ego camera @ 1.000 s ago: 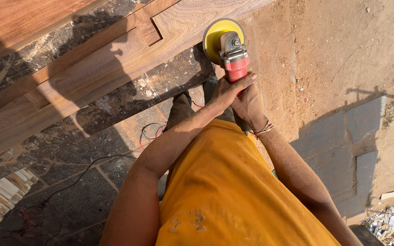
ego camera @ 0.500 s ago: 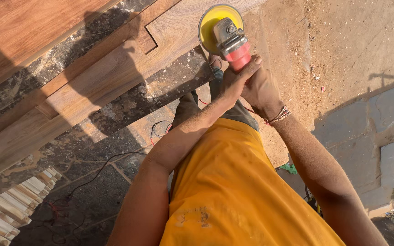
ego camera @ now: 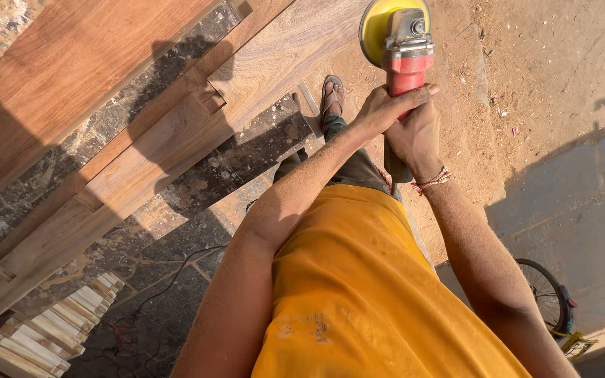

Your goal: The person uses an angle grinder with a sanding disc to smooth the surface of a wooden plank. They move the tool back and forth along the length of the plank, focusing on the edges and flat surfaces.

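Both my hands grip a red angle grinder with a yellow sanding disc at the top of the head view. My left hand wraps the red body from the left, fingers laid over it. My right hand holds the rear of the tool just behind, a thread band on its wrist. The disc sits by the end of a jointed wooden frame that runs diagonally from the lower left to the top centre. My foot in a sandal stands below the frame.
A dark speckled stone slab lies under the frame. Stacked light wood strips sit at the bottom left, a black cable trails over the ground, and a bicycle wheel shows at the lower right. Sandy ground spreads to the right.
The grinder and both hands have moved up and to the right in the view, along the frame's end. My grip on the tool stays the same.
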